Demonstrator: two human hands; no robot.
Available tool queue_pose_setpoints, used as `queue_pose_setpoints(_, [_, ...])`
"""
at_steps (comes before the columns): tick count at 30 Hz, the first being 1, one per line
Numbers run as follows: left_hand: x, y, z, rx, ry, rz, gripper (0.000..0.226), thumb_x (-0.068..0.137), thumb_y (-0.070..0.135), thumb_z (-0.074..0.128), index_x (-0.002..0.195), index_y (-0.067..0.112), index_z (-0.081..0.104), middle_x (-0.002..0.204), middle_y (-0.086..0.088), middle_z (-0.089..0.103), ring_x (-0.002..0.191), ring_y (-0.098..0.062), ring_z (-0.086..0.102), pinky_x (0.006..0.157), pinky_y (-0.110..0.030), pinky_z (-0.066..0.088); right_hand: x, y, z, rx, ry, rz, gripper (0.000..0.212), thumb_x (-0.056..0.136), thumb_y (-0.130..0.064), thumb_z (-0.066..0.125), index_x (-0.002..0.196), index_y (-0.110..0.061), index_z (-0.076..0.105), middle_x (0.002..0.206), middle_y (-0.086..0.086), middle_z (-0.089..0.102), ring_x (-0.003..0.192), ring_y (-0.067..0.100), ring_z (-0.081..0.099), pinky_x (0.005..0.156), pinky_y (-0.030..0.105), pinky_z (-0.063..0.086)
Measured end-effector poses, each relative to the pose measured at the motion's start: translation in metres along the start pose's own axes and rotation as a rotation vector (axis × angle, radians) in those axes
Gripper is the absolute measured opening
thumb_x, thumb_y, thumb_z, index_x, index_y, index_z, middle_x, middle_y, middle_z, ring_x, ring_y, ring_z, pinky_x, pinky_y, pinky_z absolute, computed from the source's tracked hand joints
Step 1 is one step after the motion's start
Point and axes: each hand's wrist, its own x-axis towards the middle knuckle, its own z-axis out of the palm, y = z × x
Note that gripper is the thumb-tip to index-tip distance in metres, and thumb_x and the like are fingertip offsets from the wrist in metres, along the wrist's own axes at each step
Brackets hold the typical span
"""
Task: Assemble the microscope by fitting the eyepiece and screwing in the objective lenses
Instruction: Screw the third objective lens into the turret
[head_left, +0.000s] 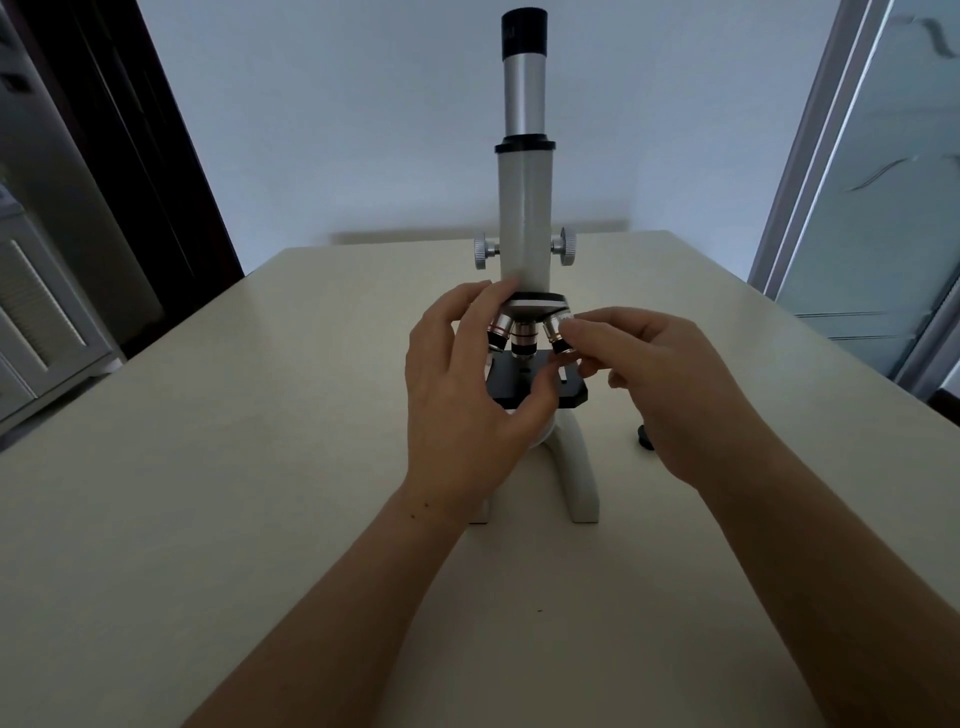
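Observation:
A white microscope (523, 218) stands upright in the middle of the table, with a black eyepiece (524, 32) seated on top of its silver tube. Three objective lenses hang from the black nosepiece (535, 302): a left lens (497, 332), a middle lens (523, 340) and a right lens (557, 335). My left hand (462, 395) grips the nosepiece's left rim with its fingertips, thumb down by the black stage (571, 389). My right hand (660, 384) pinches the right lens between thumb and fingertips.
A small black cap (645, 436) lies on the cream table (208, 519) just right of the microscope, partly behind my right hand. A dark door frame stands far left, a glass door far right, a white wall behind.

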Motion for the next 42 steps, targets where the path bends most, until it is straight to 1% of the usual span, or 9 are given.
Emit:
queue_pose_setpoints(8, [0.0008,0.0009,-0.0043,0.0,-0.013,-0.021,0.057,0.083,0.03,0.066,0.137,0.017,0.052,0.133,-0.009,0.055,0.123,-0.023,0.05,0.103,-0.048,0.042,-0.0011,0.0019,0.0058,0.027,-0.012,0.01,0.014,0.089,-0.031,0.07,0.078,-0.029,0.079,0.068,-0.012,0.074,0.063,-0.001,0.061,0.058,0.005,0.044])
queue_pose_setpoints(16, [0.0019,0.0021,-0.0056,0.038,0.005,0.001,0.055,0.083,0.032,0.064,0.135,0.015,0.055,0.13,-0.011,0.058,0.118,-0.025,0.053,0.101,-0.048,0.043,-0.001,0.0041,0.0066,0.037,-0.014,0.018,0.011,0.089,-0.033,0.071,0.084,-0.027,0.078,0.071,-0.013,0.075,0.063,-0.005,0.062,0.057,0.004,0.044])
queue_pose_setpoints(25, [0.0033,0.0004,-0.0055,0.058,0.067,-0.002,0.047,0.085,0.023,0.062,0.131,0.015,0.06,0.127,-0.008,0.061,0.117,-0.019,0.051,0.1,-0.045,0.044,-0.0033,0.0015,0.0058,0.117,-0.051,0.021,0.014,0.084,-0.02,0.077,0.096,-0.014,0.076,0.066,-0.014,0.076,0.058,-0.005,0.068,0.052,0.002,0.044])
queue_pose_setpoints(29, [0.0012,0.0025,-0.006,0.021,0.026,0.005,0.051,0.084,0.027,0.06,0.133,0.014,0.057,0.131,-0.011,0.058,0.121,-0.019,0.048,0.104,-0.045,0.042,-0.0039,0.003,0.0071,0.178,-0.016,0.044,0.016,0.083,-0.017,0.078,0.098,-0.011,0.074,0.064,-0.013,0.076,0.056,-0.005,0.068,0.05,0.002,0.043])
queue_pose_setpoints(31, [0.0003,0.0028,-0.0068,0.006,0.053,0.016,0.046,0.081,0.027,0.062,0.124,0.009,0.06,0.125,-0.012,0.057,0.119,-0.022,0.049,0.101,-0.044,0.043,-0.0042,0.0035,0.0073,0.192,-0.008,0.05,0.017,0.083,-0.018,0.077,0.099,-0.011,0.074,0.064,-0.012,0.076,0.055,-0.006,0.067,0.049,0.002,0.043])
queue_pose_setpoints(33, [-0.0002,0.0022,-0.0079,0.041,0.112,0.032,0.033,0.079,0.027,0.065,0.105,0.007,0.064,0.109,-0.011,0.057,0.106,-0.024,0.051,0.09,-0.044,0.045,-0.0042,0.0036,0.0073,0.196,-0.001,0.06,0.02,0.083,-0.02,0.078,0.1,-0.011,0.074,0.065,-0.012,0.076,0.057,-0.005,0.068,0.05,0.002,0.043])
queue_pose_setpoints(36, [-0.0029,0.0018,-0.0074,0.227,0.131,0.113,0.023,0.078,0.033,0.07,0.083,0.01,0.068,0.09,-0.011,0.059,0.088,-0.025,0.052,0.077,-0.036,0.038,-0.0035,0.0042,0.0065,0.219,0.021,0.082,0.022,0.079,-0.023,0.082,0.095,-0.012,0.073,0.074,-0.004,0.079,0.065,0.001,0.073,0.056,0.006,0.048])
queue_pose_setpoints(39, [-0.004,0.0042,-0.0038,0.356,0.121,0.155,0.024,0.076,0.04,0.076,0.077,0.016,0.072,0.084,-0.009,0.057,0.084,-0.025,0.05,0.079,-0.032,0.031,-0.004,0.0041,0.0063,0.223,0.024,0.081,0.02,0.079,-0.024,0.082,0.092,-0.011,0.073,0.076,-0.001,0.08,0.069,0.004,0.074,0.058,0.008,0.051])
queue_pose_setpoints(42, [-0.0022,0.006,-0.0006,0.394,0.125,0.135,0.028,0.08,0.047,0.072,0.079,0.019,0.075,0.083,-0.008,0.055,0.084,-0.025,0.049,0.078,-0.035,0.032,-0.0043,0.0045,0.0084,0.23,0.041,0.078,0.021,0.08,-0.024,0.081,0.093,-0.008,0.075,0.075,-0.002,0.079,0.068,0.003,0.074,0.058,0.008,0.051])
